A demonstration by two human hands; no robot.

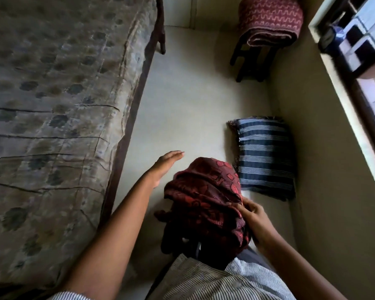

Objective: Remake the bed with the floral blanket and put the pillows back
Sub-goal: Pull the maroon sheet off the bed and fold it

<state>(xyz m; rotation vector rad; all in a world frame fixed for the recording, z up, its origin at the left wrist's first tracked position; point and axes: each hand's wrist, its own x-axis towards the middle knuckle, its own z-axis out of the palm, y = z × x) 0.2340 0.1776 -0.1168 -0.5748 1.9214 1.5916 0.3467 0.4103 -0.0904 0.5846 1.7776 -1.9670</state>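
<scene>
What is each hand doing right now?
Left hand: open, holding nothing.
Right hand: gripping the red patterned cloth bundle.

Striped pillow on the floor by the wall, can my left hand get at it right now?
Probably not directly: the left hand is open and free, but the red cloth bundle gripped by the right hand sits between it and the striped pillow.

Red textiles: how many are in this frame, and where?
2. A folded red blanket lies on the dark stool by the far wall. A red patterned bundle is gripped by the right hand, close to the person's body. Others may be out of frame.
</scene>
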